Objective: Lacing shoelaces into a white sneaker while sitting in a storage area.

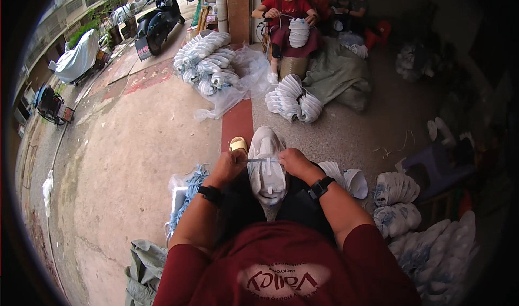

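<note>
- Between my knees, a pale white, long, rounded shoe upper stands out against my dark trousers, lying lengthwise away from me.
- Across it runs a narrow, flat, blue-grey lace, straight and seemingly taut from one side to the other.
- My left hand is beside the upper's left edge, fingers curled closed with no clear gap, pinching one end of the lace.
- My right hand is at the right edge, fingers bent inward and apparently closed on the other end; the fingertips are too small to make out fully.
- The upper therefore lies between my two sets of fingers, the lace bridging them.
- I judge the step in hand to be lacing or tying; the next move probably calls for even tension and a steady upper.
- Left of my knees lies a loose bundle of light-blue laces.
</note>
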`<state>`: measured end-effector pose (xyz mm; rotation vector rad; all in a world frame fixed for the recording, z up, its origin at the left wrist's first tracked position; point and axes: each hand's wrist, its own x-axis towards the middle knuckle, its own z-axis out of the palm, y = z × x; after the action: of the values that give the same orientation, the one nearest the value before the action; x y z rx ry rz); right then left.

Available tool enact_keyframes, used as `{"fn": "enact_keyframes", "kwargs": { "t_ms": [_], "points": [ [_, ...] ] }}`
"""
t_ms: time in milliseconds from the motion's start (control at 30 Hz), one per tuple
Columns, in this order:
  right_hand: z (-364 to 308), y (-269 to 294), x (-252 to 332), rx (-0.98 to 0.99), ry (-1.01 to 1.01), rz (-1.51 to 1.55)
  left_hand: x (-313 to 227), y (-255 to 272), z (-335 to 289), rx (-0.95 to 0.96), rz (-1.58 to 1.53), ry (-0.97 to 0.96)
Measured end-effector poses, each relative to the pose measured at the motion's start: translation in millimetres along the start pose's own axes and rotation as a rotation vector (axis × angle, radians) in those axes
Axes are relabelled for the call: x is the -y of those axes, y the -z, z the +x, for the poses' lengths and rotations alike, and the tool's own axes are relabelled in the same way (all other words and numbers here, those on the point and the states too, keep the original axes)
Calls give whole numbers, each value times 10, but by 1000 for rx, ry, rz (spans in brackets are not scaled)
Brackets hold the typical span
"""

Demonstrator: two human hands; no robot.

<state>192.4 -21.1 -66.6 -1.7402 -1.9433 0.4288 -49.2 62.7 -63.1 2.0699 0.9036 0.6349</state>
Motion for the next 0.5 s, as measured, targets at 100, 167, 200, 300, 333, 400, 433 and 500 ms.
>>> {"fn": "enact_keyframes", "kwargs": {
  "t_ms": [100, 167, 200, 300, 333, 400, 433, 500],
  "points": [
    [-150, 173, -269, -40, 32, -213, 321, 450, -275, -265, 266, 157],
    [-357, 570, -558, -42, -163, -332, 809, 867, -593, -497, 126, 290],
    [-532, 738, -923, -125, -276, -407, 1030, 1114, -761, -574, 11, 345],
    [-1438, 1512, -1809, -445, -417, -510, 1068, 1703, -1243, -785, -424, 539],
    [-1748, 1820, -2044, -492, -425, -392, 1145, 1855, -1417, -843, -451, 567],
    [-2363, 2368, -2284, -539, -494, -752, 1271, 2038, -1765, -897, -487, 557],
    [-2505, 2580, -2222, -535, -568, -735, 1327, 2116, -2007, -956, -505, 592],
    [-2949, 3029, -2300, -461, -856, -976, 1407, 2179, -2210, -1049, -492, 656]
  ]
}}
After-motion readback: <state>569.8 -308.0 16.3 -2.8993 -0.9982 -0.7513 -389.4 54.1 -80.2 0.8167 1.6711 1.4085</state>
